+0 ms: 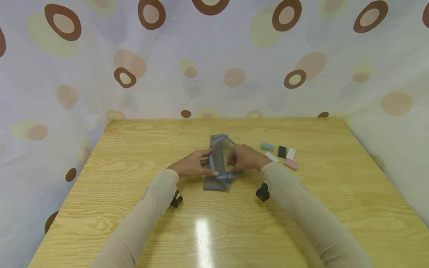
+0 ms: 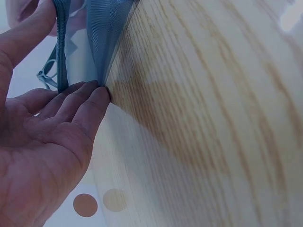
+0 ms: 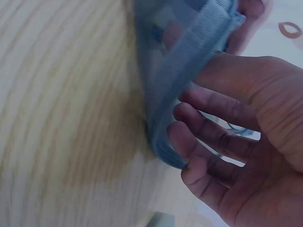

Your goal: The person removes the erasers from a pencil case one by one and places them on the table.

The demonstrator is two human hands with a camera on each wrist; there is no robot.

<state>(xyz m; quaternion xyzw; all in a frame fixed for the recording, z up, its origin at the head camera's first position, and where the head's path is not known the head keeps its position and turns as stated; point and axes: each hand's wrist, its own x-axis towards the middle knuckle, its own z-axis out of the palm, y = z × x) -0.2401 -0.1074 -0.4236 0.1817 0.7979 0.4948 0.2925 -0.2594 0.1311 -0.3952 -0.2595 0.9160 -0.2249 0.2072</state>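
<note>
A grey-blue mesh zip pouch (image 1: 218, 158) lies on the wooden table with its mouth spread open. My left hand (image 1: 194, 163) holds the pouch's left side, thumb toward the near end and fingers farther up. In the left wrist view, the left fingertips (image 2: 97, 92) press against the mesh and the thumb reaches the zip edge. My right hand (image 1: 246, 158) is at the right side of the mouth with its fingers curled. In the right wrist view, its thumb and fingers meet the zip band (image 3: 189, 61), fingertips on the inner side.
Right of the pouch lie a blue cylinder (image 1: 267, 146), a black block (image 1: 282, 151), two white blocks, one a white block (image 1: 291, 153) beside the black one, and a pink block (image 1: 291, 164). A patterned curtain (image 1: 214, 74) hangs behind the table (image 1: 140, 141).
</note>
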